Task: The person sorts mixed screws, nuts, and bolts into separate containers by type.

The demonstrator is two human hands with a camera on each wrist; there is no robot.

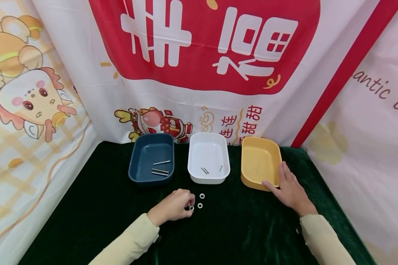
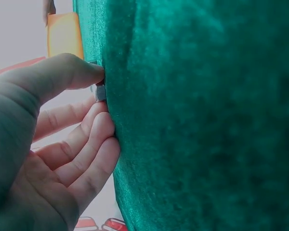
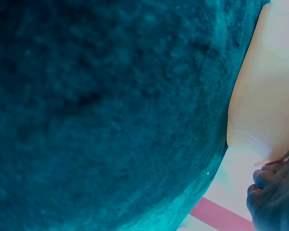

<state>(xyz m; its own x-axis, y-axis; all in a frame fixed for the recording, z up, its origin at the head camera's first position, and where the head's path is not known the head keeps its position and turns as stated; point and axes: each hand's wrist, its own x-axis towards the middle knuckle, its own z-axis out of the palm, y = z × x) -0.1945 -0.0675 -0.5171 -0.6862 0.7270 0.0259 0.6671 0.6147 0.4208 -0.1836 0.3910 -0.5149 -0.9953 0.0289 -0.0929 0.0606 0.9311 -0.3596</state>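
At the near side of the white tray my left hand is down on the green cloth, thumb and fingertips curled about a small metal nut. The left wrist view shows this nut between thumb and index finger, against the cloth. Two more nuts, one nearer and one farther, lie just right of those fingertips. My right hand rests at the near right corner of the yellow tray, thumb at the front rim, fingers extended along the right side. No object shows inside this tray.
A blue tray with several bolts stands at the left. Between it and the yellow one, the white tray contains a few thin screws. Printed curtains hang behind and beside the green-covered table.
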